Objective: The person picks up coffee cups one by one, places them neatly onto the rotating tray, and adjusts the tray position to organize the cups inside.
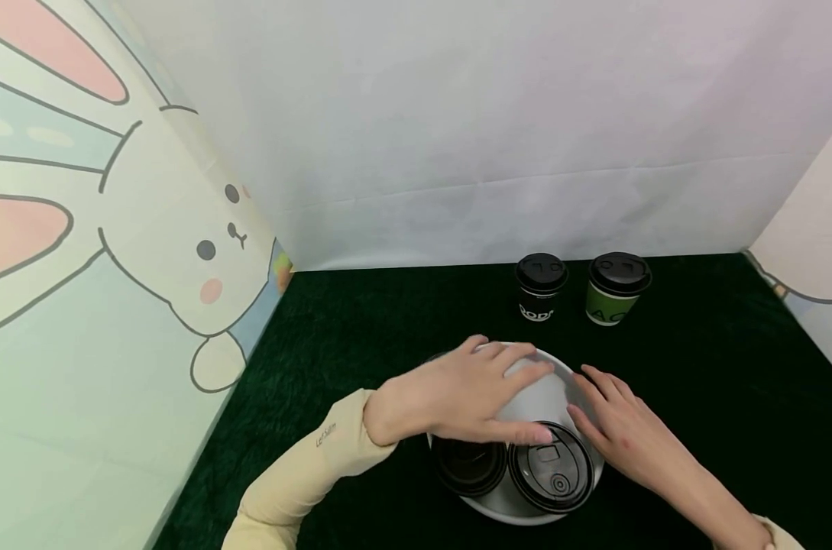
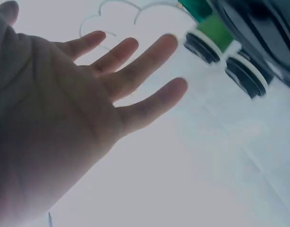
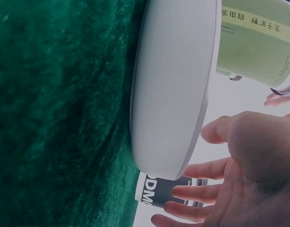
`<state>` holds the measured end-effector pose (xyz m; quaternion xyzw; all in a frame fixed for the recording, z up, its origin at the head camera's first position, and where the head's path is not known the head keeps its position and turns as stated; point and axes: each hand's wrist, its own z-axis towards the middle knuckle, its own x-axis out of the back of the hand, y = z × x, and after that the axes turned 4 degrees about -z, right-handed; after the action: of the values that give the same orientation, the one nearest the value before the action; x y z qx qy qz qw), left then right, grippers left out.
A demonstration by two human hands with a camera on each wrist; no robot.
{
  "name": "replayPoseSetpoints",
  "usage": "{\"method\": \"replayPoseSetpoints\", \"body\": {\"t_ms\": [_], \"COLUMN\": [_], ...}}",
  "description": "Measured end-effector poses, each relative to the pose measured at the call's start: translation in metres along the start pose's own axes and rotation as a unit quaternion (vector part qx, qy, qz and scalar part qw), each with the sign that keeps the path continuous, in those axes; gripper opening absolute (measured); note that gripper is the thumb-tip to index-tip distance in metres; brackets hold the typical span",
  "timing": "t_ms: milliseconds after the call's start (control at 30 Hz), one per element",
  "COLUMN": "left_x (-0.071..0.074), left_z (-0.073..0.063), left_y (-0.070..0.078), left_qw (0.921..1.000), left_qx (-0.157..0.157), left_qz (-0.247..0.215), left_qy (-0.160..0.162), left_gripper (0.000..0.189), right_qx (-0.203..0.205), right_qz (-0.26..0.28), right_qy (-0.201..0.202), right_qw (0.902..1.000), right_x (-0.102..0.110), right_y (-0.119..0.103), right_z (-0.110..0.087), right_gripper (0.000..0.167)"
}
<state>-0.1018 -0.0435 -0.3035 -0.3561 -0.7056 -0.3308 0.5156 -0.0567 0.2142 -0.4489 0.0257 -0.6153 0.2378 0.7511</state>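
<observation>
A round white basin (image 1: 542, 401) sits on the dark green cloth with lidded paper cups in it. One cup has a greyish, see-through lid (image 1: 556, 470); beside it is a cup with a dark lid (image 1: 469, 467). My left hand (image 1: 464, 393) is stretched over the basin, palm down and fingers spread, its thumb overlapping the greyish lid. Part of the basin's far left is hidden under that hand. At the right rim is my right hand (image 1: 625, 428), fingers loosely extended. The right wrist view shows its thumb close beside the basin's wall (image 3: 175, 85) and a pale green cup (image 3: 258, 45) above the rim.
Behind the basin stand a small black cup (image 1: 539, 286) and a green cup (image 1: 615, 289), both with black lids. White fabric (image 1: 457, 114) rises at the cloth's back edge. A rabbit-print panel (image 1: 168, 229) borders the left side.
</observation>
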Motion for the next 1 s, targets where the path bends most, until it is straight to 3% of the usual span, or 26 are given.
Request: {"method": "replayPoseSetpoints", "body": {"t_ms": [133, 267, 433, 700, 800, 1000], "left_x": [0.005, 0.003, -0.012, -0.035, -0.048, -0.078], "left_z": [0.005, 0.015, 0.024, 0.035, 0.035, 0.033], "left_y": [-0.019, -0.048, -0.083, -0.118, -0.128, -0.138], "left_qw": [0.9992, 0.9970, 0.9913, 0.9770, 0.9724, 0.9656], "left_qx": [0.017, 0.032, 0.061, 0.082, 0.091, 0.106], "left_qz": [0.010, -0.005, -0.029, -0.046, -0.073, -0.137], "left_qy": [0.035, 0.070, 0.113, 0.191, 0.202, 0.194], "left_gripper": [0.080, 0.072, 0.063, 0.051, 0.046, 0.045], "right_qx": [0.009, 0.014, 0.025, 0.030, 0.021, 0.016], "right_qz": [0.001, 0.010, 0.021, 0.022, 0.027, 0.025], "right_qy": [0.007, 0.001, 0.005, -0.004, -0.016, -0.013], "right_qw": [0.9999, 0.9999, 0.9994, 0.9993, 0.9993, 0.9995], "right_x": [-0.001, -0.005, -0.011, -0.013, -0.014, -0.016], "right_y": [0.000, 0.000, 0.000, 0.000, 0.000, -0.001], "right_z": [0.004, 0.013, 0.021, 0.023, 0.024, 0.022], "right_gripper": [0.051, 0.049, 0.046, 0.048, 0.050, 0.050]}}
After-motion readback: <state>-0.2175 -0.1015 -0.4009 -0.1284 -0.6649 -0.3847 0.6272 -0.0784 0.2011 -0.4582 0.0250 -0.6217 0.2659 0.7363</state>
